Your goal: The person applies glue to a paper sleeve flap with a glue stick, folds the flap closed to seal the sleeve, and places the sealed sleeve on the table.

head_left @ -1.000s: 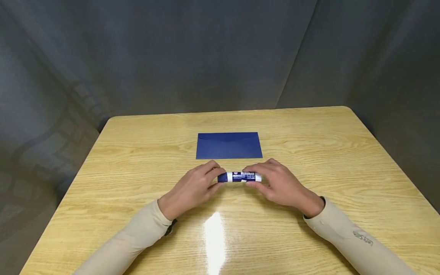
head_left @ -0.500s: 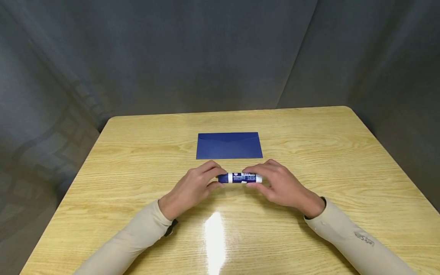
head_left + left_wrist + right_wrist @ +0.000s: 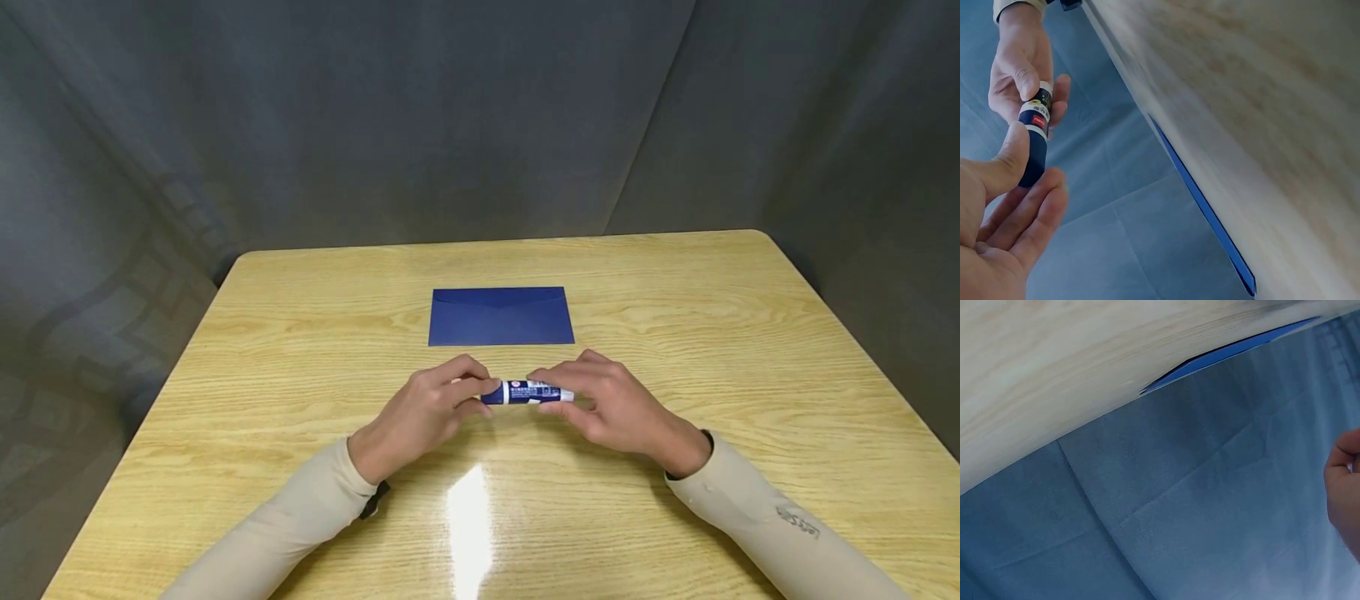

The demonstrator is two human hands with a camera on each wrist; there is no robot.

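A glue stick (image 3: 519, 392) with a dark blue cap (image 3: 1035, 156) lies sideways between both hands, its cap towards the left. My left hand (image 3: 423, 408) pinches the capped end between thumb and fingers. At the white opposite end, my right hand (image 3: 618, 404) grips the barrel, thumb on the near side and fingers on the far side. The left wrist view shows a red logo on the label and the stick held above the table's surface. Just beyond the hands, a dark blue envelope (image 3: 501, 318) lies on the table, its flap side up.
The pale wood-grain table (image 3: 315, 333) spreads around the hands. Dark grey curtains (image 3: 480, 125) hang behind its far edge and along both sides. A bright light reflection shows on the tabletop near the front.
The left fingers have shifted slightly to the right over the cap, and the glue stick has moved a little right and nearer. The right hand has barely moved; the envelope lies as before.
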